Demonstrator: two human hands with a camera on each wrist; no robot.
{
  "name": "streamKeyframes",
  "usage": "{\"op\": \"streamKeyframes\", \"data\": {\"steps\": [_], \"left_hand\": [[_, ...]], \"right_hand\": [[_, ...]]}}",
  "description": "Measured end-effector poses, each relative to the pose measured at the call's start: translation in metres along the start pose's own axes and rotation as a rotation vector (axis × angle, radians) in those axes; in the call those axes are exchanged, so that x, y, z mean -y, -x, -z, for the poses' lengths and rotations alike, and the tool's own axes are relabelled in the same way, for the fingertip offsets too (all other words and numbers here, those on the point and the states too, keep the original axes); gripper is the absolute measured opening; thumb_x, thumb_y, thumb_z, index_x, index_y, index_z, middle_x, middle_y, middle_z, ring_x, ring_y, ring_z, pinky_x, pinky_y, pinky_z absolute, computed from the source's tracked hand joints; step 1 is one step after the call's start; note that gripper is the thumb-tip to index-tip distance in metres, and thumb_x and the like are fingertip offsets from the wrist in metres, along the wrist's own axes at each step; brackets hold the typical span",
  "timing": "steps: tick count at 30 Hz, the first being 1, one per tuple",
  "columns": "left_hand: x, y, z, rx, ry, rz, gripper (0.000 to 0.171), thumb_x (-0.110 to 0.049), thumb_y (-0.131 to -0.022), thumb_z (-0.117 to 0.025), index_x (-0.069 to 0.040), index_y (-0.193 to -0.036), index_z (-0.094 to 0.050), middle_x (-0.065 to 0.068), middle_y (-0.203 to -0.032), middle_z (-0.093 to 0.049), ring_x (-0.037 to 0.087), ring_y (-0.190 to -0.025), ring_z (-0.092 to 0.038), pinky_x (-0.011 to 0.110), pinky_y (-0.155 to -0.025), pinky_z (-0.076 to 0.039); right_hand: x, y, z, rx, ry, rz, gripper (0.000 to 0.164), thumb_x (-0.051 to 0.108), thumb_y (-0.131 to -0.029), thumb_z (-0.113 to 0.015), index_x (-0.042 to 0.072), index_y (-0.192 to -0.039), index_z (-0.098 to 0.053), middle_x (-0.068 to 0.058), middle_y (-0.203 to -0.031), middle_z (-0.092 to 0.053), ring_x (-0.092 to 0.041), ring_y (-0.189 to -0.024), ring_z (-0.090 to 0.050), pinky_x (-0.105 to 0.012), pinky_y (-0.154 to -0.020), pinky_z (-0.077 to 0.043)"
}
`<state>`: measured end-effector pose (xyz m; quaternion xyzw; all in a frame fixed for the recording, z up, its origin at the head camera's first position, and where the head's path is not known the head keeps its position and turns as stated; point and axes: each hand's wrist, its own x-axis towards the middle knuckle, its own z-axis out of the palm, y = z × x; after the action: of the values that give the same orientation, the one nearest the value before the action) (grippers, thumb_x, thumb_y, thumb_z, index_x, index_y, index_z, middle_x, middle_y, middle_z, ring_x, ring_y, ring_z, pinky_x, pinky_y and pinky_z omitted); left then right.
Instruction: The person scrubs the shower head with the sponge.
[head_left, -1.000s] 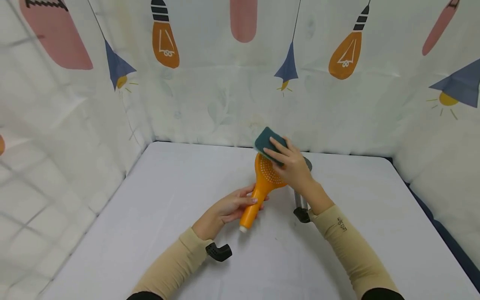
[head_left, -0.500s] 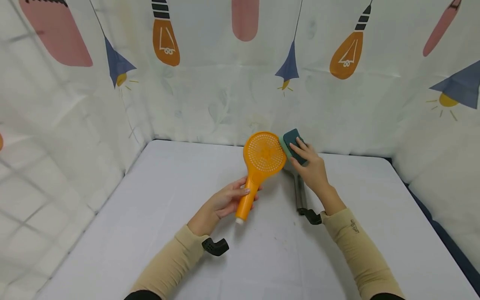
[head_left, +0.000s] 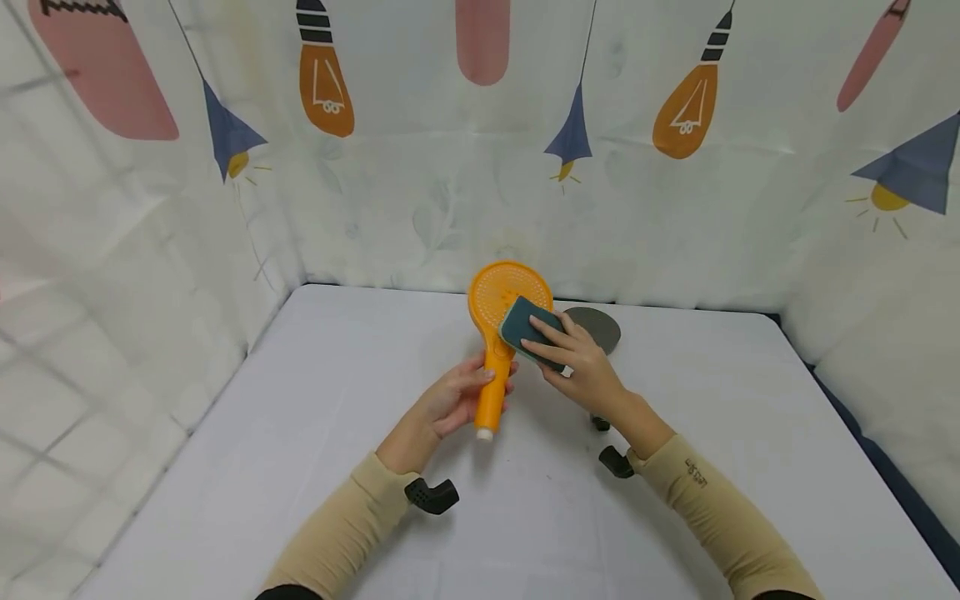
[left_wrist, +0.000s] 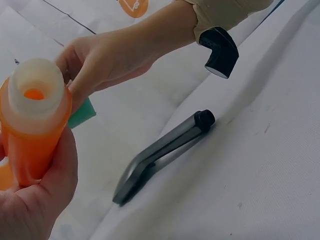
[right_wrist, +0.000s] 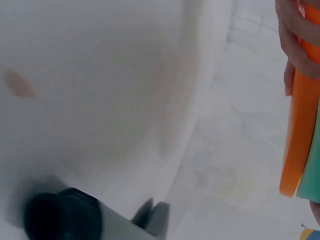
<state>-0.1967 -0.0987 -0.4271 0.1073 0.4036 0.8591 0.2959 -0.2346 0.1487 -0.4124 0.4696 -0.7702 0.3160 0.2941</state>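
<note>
My left hand (head_left: 452,397) grips an orange shower head (head_left: 492,400) by its handle, tilted up above the table with the perforated face towards me. The handle's whitish threaded end (left_wrist: 37,87) shows close up in the left wrist view. My right hand (head_left: 591,371) holds a dark green sponge (head_left: 525,327) with a lighter green layer underneath. That sponge lies against the lower right of the shower head's face and covers part of it. In the right wrist view the light green layer (right_wrist: 311,172) touches the orange head.
A grey shower head (head_left: 596,323) lies on the white table (head_left: 360,375) behind my right hand, which hides its middle; its handle (left_wrist: 170,142) shows in the left wrist view. Black curved pieces (head_left: 432,497) sit at both wrists. A patterned white curtain (head_left: 427,200) stands behind the table.
The sponge has gone from the top of the orange shower head, around its right edge, and down onto the lower face. The orange shower head has shifted left and stands more upright.
</note>
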Motion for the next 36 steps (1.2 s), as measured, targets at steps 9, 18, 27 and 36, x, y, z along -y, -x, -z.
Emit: {"op": "streamKeyframes", "data": {"steps": [9, 18, 27, 36], "left_hand": [[0.006, 0.000, -0.003, 0.003, -0.099, 0.027, 0.057, -0.004, -0.108, -0.036, -0.004, -0.161, -0.015, 0.011, -0.133, -0.050, 0.018, -0.104, -0.060, 0.035, -0.090, -0.056], [0.008, 0.001, -0.004, 0.047, -0.100, 0.029, 0.055, -0.002, -0.108, -0.034, -0.004, -0.161, -0.020, 0.008, -0.131, -0.054, 0.017, -0.101, -0.062, 0.033, -0.088, -0.056], [0.006, 0.003, -0.005, 0.071, -0.109, 0.039, 0.057, -0.002, -0.107, -0.034, -0.006, -0.162, -0.019, 0.008, -0.133, -0.053, 0.017, -0.102, -0.060, 0.034, -0.087, -0.057], [0.013, 0.002, -0.004, 0.092, -0.156, 0.066, 0.057, -0.004, -0.106, -0.038, -0.006, -0.161, -0.023, 0.007, -0.128, -0.054, 0.017, -0.101, -0.061, 0.034, -0.088, -0.056]], "right_hand": [[0.016, -0.022, -0.002, 0.114, 0.086, 0.146, 0.052, -0.002, -0.074, -0.089, 0.008, -0.124, -0.075, -0.018, -0.140, -0.061, -0.053, -0.133, -0.047, -0.064, -0.105, -0.041], [0.004, -0.038, -0.001, 0.014, 0.159, -0.010, 0.047, -0.008, -0.080, -0.083, 0.006, -0.124, -0.074, -0.019, -0.142, -0.058, -0.053, -0.136, -0.044, -0.068, -0.106, -0.038], [0.014, -0.040, -0.002, 0.053, 0.133, 0.098, 0.048, -0.004, -0.079, -0.085, 0.008, -0.124, -0.074, -0.019, -0.140, -0.060, -0.054, -0.133, -0.045, -0.065, -0.106, -0.039], [-0.006, -0.040, 0.010, -0.065, 0.208, -0.064, 0.044, -0.012, -0.079, -0.079, 0.004, -0.121, -0.075, -0.021, -0.140, -0.060, -0.053, -0.133, -0.046, -0.069, -0.104, -0.039]]}}
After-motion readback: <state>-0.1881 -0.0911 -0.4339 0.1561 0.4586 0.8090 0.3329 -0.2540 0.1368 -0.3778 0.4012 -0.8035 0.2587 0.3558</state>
